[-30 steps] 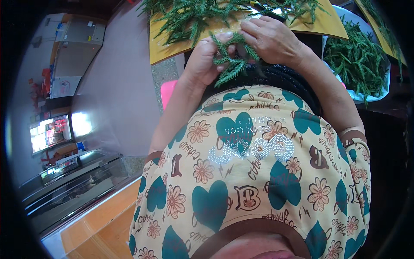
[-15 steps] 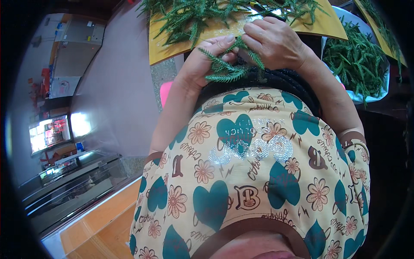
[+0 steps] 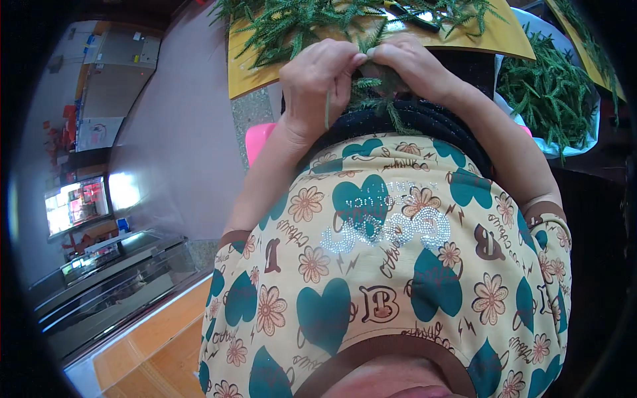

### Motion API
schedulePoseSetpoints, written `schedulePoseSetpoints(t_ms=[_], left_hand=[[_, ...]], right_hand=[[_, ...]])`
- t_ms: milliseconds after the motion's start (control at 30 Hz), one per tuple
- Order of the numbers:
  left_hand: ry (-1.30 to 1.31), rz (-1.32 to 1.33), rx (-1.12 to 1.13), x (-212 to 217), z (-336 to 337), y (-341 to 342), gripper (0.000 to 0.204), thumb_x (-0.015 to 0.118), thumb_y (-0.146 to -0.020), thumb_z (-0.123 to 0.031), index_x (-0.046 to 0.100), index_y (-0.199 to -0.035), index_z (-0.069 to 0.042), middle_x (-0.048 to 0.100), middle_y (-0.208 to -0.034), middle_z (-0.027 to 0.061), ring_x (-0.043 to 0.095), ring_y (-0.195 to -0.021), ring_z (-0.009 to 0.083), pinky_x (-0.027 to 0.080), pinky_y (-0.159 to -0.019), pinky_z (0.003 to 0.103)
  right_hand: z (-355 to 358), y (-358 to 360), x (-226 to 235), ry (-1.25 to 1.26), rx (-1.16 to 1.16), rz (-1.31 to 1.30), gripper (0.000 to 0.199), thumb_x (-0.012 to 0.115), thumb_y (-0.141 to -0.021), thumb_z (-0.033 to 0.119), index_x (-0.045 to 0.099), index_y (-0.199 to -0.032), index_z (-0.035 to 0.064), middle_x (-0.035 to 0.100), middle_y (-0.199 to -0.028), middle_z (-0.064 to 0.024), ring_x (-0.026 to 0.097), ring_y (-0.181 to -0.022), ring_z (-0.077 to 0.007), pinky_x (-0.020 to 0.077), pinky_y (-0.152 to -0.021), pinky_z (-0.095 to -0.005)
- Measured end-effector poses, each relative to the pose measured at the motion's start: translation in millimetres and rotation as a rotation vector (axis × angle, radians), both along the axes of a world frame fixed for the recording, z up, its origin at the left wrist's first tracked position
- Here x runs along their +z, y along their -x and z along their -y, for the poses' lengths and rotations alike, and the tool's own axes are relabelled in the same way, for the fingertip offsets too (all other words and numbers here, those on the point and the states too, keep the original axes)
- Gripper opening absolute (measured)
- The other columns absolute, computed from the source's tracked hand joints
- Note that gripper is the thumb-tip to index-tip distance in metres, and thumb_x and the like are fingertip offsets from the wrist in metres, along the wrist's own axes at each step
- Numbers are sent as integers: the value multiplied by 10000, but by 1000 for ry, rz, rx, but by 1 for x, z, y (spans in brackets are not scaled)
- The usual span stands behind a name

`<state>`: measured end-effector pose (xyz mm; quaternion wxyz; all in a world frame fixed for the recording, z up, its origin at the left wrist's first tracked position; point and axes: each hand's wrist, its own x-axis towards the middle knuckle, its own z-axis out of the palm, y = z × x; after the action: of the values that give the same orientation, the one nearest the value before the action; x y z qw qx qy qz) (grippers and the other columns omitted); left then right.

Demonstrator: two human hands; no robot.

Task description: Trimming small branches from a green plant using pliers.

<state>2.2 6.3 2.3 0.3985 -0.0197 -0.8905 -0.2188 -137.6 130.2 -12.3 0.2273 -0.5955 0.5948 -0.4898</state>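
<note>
Both hands meet over my lap at the near edge of a yellow table (image 3: 255, 78). My left hand (image 3: 318, 76) is closed, its thumb and finger pinching a green artificial pine sprig (image 3: 373, 36). Pressed against it from the other side, my right hand (image 3: 406, 63) pinches the same sprig with thumb and forefinger. The sprig's tip points up between the hands, and more needled branches (image 3: 381, 105) hang below them over my dark trousers. A thin green stem (image 3: 327, 109) shows by the left palm. The exact spot where the fingertips grip is hidden.
Loose green pine sprigs (image 3: 285, 30) lie across the far part of the table. A black-and-yellow hand tool (image 3: 415, 18) rests among them. At right, a white bag (image 3: 549, 147) holds a heap of similar sprigs (image 3: 547, 89). Something pink (image 3: 257, 140) shows beside my left forearm.
My hands have drawn together and the left has turned over, back up. The sprig branches that spread across the left palm now hang below the hands, with one tip upright between them.
</note>
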Motion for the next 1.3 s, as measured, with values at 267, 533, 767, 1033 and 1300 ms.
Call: schedulePoseSetpoints(t_ms=[267,533,767,1033,1300], left_hand=[[614,-109,-160,11,17,-2,153,674,-681,-139,565,-785,-110,470,-622,3,506,-542,161,398,-459,282],[603,-136,-183,3,24,6,147,680,-711,-157,568,-794,-110,467,-629,5,498,-540,154,396,-460,281],[-558,268,-99,-22,17,22,153,669,-828,-190,623,-932,-88,565,-710,-18,544,-607,108,437,-538,243],[-1507,128,-245,-10,3,5,289,657,-871,-197,575,-1078,-13,628,-860,20,605,-730,106,477,-631,211],[-1196,189,-106,2,8,2,208,654,-872,-161,614,-1018,-19,640,-846,25,593,-698,87,474,-610,208]], right_hand=[[0,-11,-5,-378,249,1113,239,456,-860,224,577,-838,19,534,-660,-19,429,-447,-81,290,-334,-218],[9,-2,-22,-394,355,1249,247,476,-857,250,577,-847,25,554,-674,-24,468,-477,-94,350,-377,-223],[3,8,-13,-437,49,999,254,493,-883,277,587,-854,43,583,-743,-23,539,-626,-103,442,-569,-236],[12,23,-24,18,-187,769,204,521,-916,220,611,-902,39,606,-826,-11,551,-735,-72,453,-676,-235],[15,16,-19,135,-250,745,267,484,-955,271,599,-873,45,582,-776,-1,540,-676,-68,449,-611,-229]])
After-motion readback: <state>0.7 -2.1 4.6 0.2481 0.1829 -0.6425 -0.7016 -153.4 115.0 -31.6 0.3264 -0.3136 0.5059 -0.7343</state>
